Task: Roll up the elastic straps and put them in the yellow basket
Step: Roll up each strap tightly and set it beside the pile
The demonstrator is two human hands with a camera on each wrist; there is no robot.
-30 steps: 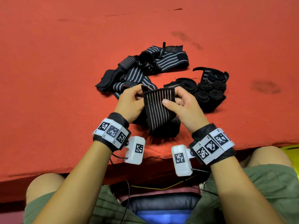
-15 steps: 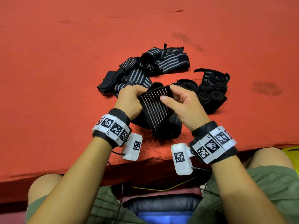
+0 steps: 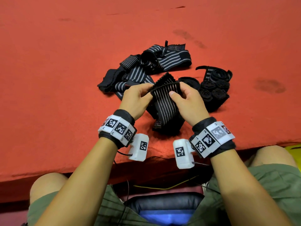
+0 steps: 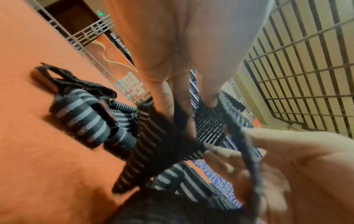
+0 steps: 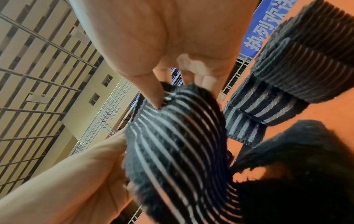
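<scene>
Both hands hold one black elastic strap with thin pale stripes point(image 3: 164, 101) just above the red table. My left hand point(image 3: 138, 98) pinches its left edge and my right hand point(image 3: 187, 98) pinches its right edge, thumb on the striped face. The strap's top end is folded over away from me; its tail hangs down to the table. The right wrist view shows the strap point(image 5: 178, 144) bent over my fingertips. In the left wrist view the strap point(image 4: 153, 141) is blurred. A sliver of the yellow basket point(image 3: 294, 147) shows at the right edge, below the table.
A heap of loose striped straps point(image 3: 146, 69) lies beyond my hands. A cluster of several rolled black straps point(image 3: 213, 88) sits to the right of them. The table's near edge point(image 3: 81, 170) runs across just above my knees.
The strap's upper end, held flat and upright a second ago, has been folded over away from me. Both hands have moved slightly up the table with it.
</scene>
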